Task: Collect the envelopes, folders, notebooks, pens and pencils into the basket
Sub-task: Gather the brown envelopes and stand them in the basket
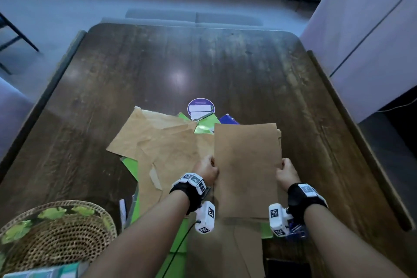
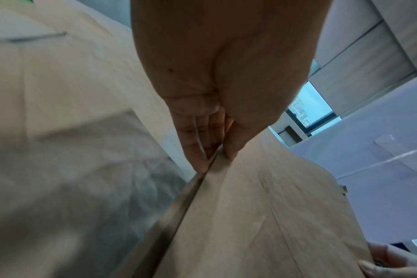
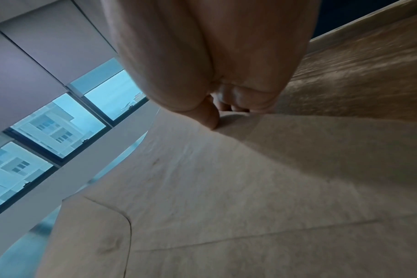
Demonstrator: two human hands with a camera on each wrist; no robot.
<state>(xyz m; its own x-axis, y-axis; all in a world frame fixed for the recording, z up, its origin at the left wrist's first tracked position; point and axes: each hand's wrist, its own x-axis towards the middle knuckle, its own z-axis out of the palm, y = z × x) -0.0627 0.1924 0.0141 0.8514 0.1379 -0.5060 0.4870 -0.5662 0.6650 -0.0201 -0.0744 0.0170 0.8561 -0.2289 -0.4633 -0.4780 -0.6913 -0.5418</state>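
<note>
— So, where is the brown envelope?
— Above the paper pile, mid-table. The left hand pinches its left edge; the right hand grasps its right edge.
— And the wicker basket?
— Near left on the wooden table, apart from both hands.

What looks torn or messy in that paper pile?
The crumpled envelope left of the held envelope looks creased, with a ragged lower edge near the left hand. The pile lies fanned askew over green folders. The right hand grips normally.
</note>
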